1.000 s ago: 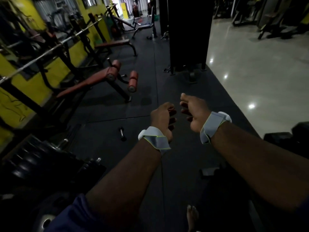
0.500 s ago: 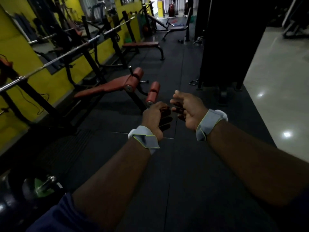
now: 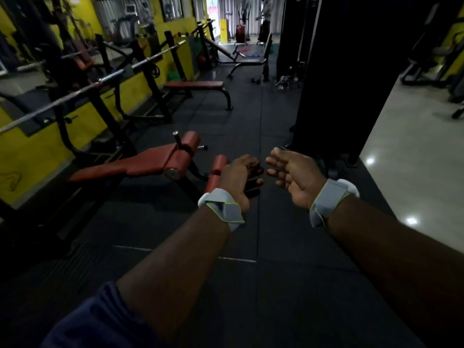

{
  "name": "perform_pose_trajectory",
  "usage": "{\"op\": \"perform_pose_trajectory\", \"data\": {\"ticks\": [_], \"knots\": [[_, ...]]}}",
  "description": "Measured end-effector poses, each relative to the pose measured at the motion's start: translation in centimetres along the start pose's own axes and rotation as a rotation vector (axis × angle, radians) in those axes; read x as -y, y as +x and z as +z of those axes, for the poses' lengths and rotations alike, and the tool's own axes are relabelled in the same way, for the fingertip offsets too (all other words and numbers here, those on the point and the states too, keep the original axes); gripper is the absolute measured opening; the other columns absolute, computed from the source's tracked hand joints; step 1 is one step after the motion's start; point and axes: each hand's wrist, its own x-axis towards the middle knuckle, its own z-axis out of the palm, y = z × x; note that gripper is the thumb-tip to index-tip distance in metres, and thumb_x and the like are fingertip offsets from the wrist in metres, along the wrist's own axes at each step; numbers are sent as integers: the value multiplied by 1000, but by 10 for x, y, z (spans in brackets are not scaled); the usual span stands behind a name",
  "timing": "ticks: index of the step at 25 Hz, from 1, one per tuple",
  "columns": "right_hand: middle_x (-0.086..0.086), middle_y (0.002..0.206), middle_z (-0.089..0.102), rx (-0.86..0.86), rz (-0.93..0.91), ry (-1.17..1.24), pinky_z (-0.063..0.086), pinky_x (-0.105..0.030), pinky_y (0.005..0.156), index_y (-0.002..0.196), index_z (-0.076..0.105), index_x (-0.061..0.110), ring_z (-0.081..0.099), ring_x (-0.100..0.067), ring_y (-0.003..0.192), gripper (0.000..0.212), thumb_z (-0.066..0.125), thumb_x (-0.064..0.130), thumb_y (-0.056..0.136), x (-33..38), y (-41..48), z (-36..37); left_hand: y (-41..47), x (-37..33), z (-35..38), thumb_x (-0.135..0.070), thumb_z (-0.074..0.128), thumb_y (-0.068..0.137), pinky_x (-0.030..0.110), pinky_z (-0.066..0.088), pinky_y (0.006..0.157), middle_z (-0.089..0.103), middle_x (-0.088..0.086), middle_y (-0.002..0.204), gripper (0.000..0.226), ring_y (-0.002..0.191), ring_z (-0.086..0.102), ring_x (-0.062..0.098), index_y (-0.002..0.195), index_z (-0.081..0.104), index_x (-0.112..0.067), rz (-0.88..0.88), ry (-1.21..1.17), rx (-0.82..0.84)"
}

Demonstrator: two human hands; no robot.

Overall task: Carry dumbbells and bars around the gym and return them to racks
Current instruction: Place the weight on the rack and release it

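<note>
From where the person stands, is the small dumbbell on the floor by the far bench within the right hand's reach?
Probably not. The right hand hangs open and empty in front of the person, while the small dumbbell lies far down the aisle. Nothing blocks the way; walking there comes first.

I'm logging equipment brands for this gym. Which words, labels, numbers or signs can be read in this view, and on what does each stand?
None can be read.
Framed picture on the yellow wall: too blurred to tell whether it bears text.
Yellow stand at the far doorway: no legible marking.
Grey wrist straps on both hands: no print shows.
Barbell on the rack and the red decline bench: no labels visible.
</note>
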Motion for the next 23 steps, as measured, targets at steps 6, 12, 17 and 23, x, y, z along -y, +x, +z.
{"op": "perform_pose_trajectory", "data": {"ticks": [6, 12, 17, 23], "knots": [[6, 111, 78, -9, -67, 79, 43, -29, 65, 111, 71, 25, 70, -15, 92, 26, 66, 46, 97, 72, 177, -26, 161, -81, 79, -36, 57, 98, 33, 48, 72, 71, 6, 99, 24, 82, 63, 25, 94, 70, -15, 66, 111, 119], [5, 113, 78, 78, -50, 79, 43, -31, 67, 120, 69, 23, 70, -15, 90, 31, 65, 45, 98, 120, 381, -38, 332, -127, 142, -29, 60, 94, 31, 44, 66, 68, 6, 90, 17, 71, 61, 23, 95, 69, -15, 79, 80, 6], [7, 99, 77, 183, -61, 58, 39, -26, 58, 109, 67, 25, 66, -12, 76, 20, 64, 42, 99, 187, 542, -3, 472, -203, 161, -31, 60, 94, 29, 43, 62, 67, 5, 90, 15, 68, 60, 19, 98, 67, -18, 149, -18, -100], [9, 97, 77, 269, -51, 20, 42, -31, 69, 103, 68, 26, 65, -13, 81, 16, 66, 41, 97, 218, 711, 66, 642, -271, 148, -32, 60, 93, 31, 44, 66, 66, 5, 93, 17, 73, 61, 21, 97, 66, -17, 170, -41, -137]]}}
